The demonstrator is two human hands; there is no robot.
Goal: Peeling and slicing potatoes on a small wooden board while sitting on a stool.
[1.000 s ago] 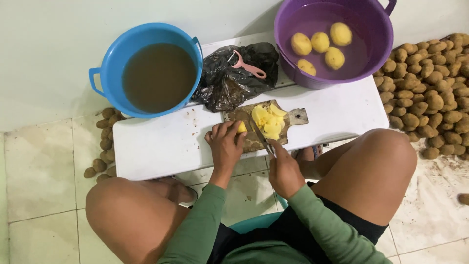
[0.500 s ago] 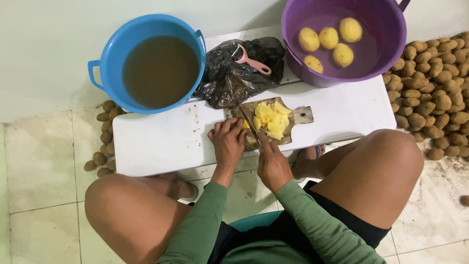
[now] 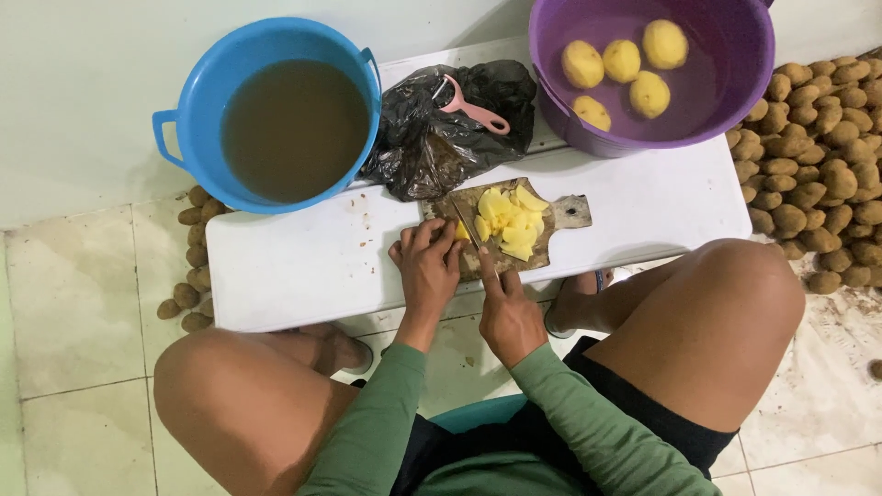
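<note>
Since half a second ago, knife has tipped onto the potato piece at cutting board's left end. Left hand fingers pinch that piece; right hand grips the handle, apparently. Blade runs away from body; handle hidden.

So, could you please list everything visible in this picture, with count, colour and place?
blue tub: one, brown water, table left
purple tub: one, table right
peeled potatoes: four, yellow, in purple tub
black bag: one, between tubs
peeler: one, pink, on bag
cutting board: one, wooden, table centre
potato pieces: many, yellow, on board
knife: one, on board
table: one, white
unpeeled potatoes: many, brown, floor both sides
left hand: holds a potato piece
right hand: grips knife
</note>
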